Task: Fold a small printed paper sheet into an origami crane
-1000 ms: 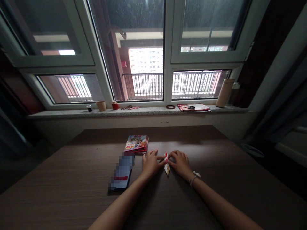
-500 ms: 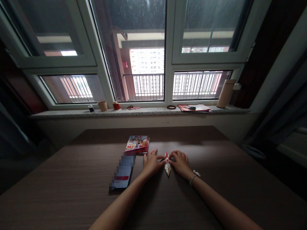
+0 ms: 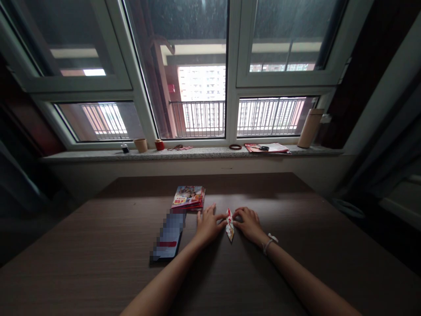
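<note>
A narrow piece of folded paper [image 3: 230, 231], white with red and tan print and pointed at its near end, lies on the table between my hands. On its left edge, the thumb and index finger of my left hand [image 3: 209, 224] pinch the paper, while the other fingers rest on the tabletop. From the other side my right hand [image 3: 249, 224] grips the paper's right edge with fingers curled and thumb close in. A pale bracelet circles the right wrist. The paper's middle is partly covered by fingertips.
Left of my hands lies a smartphone [image 3: 169, 237], its screen blurred out. Behind it is a stack of printed leaflets [image 3: 188, 196]. The windowsill [image 3: 204, 152] holds a paper cup [image 3: 141, 145], a red jar [image 3: 159, 145], scissors [image 3: 264, 148] on papers and a tan bottle [image 3: 310, 128].
My right hand and wrist have shifted very slightly to the right. The paper and my left hand keep nearly the same place.
</note>
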A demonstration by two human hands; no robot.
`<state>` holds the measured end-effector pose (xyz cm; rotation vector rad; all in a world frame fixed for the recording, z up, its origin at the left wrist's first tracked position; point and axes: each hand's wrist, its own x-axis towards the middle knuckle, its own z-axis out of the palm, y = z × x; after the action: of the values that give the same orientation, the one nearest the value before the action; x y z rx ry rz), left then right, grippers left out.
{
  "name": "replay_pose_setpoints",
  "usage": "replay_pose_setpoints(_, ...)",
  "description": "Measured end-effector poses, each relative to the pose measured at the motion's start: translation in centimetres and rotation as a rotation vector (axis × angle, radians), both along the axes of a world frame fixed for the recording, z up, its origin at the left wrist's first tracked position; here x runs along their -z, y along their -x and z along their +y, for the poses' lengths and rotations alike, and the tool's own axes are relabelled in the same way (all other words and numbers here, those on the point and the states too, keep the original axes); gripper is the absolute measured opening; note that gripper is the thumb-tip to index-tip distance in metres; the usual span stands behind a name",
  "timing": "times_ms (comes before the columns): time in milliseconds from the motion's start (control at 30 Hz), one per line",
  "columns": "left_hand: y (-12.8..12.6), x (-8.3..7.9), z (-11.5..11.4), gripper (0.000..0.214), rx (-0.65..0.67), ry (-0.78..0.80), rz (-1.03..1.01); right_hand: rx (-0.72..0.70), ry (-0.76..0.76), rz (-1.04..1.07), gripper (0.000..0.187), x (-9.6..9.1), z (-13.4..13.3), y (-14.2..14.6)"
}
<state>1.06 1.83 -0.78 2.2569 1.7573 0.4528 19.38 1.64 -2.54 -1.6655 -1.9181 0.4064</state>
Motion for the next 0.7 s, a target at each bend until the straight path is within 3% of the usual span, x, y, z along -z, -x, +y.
replay_pose_setpoints(300, 0.2, 0.2, -0.8, 0.027, 0.029, -0.131, -0.026, -0.038, -0.147, 0.042, 0.015, -0.2, -1.2, -0.5)
replay_pose_setpoints(700, 0.3, -0.1, -1.2, 0.014, 0.052, -0.276, -0.024, -0.053, -0.155, 0.065, 0.017, -0.6, -1.3, -1.0)
